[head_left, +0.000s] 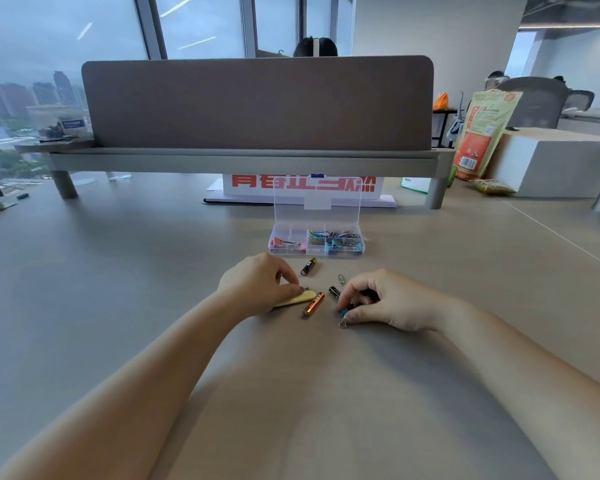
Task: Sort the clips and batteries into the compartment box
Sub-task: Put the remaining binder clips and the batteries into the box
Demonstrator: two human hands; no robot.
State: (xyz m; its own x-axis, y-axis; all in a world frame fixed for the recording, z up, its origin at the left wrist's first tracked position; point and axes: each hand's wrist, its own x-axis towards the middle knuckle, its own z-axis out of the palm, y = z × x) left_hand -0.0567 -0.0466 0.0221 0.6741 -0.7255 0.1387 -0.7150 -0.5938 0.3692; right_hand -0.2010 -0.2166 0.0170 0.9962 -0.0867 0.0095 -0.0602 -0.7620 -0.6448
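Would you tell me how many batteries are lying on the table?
3: far battery near the compartment box, orange battery beside the left hand, dark battery partly under the right hand. Others may hide beneath the hands.

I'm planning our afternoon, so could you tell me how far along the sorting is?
Done: binder clips and paper clips sit in the compartment box. In hand: the right hand pinches a teal binder clip; the left hand touches a yellow pad. Left: three batteries and a loose paper clip on the table.
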